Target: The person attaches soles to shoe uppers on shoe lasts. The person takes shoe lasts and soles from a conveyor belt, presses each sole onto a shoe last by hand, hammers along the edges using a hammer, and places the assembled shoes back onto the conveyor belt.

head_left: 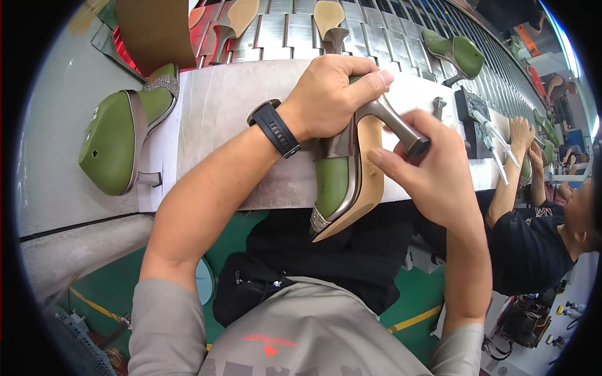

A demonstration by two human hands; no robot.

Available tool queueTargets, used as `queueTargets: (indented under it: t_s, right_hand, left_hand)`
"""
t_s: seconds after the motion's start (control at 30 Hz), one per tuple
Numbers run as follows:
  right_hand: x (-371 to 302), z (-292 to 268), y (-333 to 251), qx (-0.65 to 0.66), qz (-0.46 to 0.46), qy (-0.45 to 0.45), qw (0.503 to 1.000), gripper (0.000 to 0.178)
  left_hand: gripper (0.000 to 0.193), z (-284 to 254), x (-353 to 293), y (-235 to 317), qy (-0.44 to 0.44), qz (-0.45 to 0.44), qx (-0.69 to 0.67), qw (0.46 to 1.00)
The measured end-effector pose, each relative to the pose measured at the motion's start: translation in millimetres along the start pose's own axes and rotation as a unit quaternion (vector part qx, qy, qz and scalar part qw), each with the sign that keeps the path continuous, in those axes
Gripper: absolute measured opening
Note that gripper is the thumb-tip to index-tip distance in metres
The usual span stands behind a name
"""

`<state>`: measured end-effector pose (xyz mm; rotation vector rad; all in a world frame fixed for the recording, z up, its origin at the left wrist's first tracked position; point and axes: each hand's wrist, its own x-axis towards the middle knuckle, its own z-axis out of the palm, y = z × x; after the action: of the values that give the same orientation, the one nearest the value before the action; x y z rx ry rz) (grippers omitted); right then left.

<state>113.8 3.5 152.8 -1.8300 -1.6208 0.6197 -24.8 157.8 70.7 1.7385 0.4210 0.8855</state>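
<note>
A high-heeled shoe (pixel 370 182) is held over the table's near edge, its tan sole facing right and its toe pointing down towards me. It has a bronze upper, a sparkling band at the toe and a green last inside. My left hand (pixel 332 94) is closed around its heel end, thumb on top. The slim bronze heel with a black tip juts right towards my right hand (pixel 439 169). The right fingers curl about that heel, partly hidden behind it, and the thumb rests at the sole. A small speck shows on the sole near the thumb.
Another shoe on a green last (pixel 110 141) lies at the left. Beyond the table (pixel 219 125) runs a metal slat conveyor (pixel 276 31) carrying several shoes. At right are a black block (pixel 470 119), white syringe-like tools (pixel 498 144) and a co-worker (pixel 533 238) with hands on another shoe.
</note>
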Motion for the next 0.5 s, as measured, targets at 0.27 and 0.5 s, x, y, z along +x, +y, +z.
queueTargets:
  t_s: [0.27, 0.5]
  right_hand:
    - [2.6, 18.4, 35.1, 0.204, 0.087, -0.074, 0.972, 0.033]
    - [3.5, 16.4, 31.1, 0.110, 0.118, -0.056, 0.985, 0.038]
  left_hand:
    - [0.037, 2.4, -2.8, -3.7, 0.011, 0.003, -0.013, 1.000]
    - [0.040, 13.0, 1.9, 1.3, 0.041, 0.008, 0.041, 0.998]
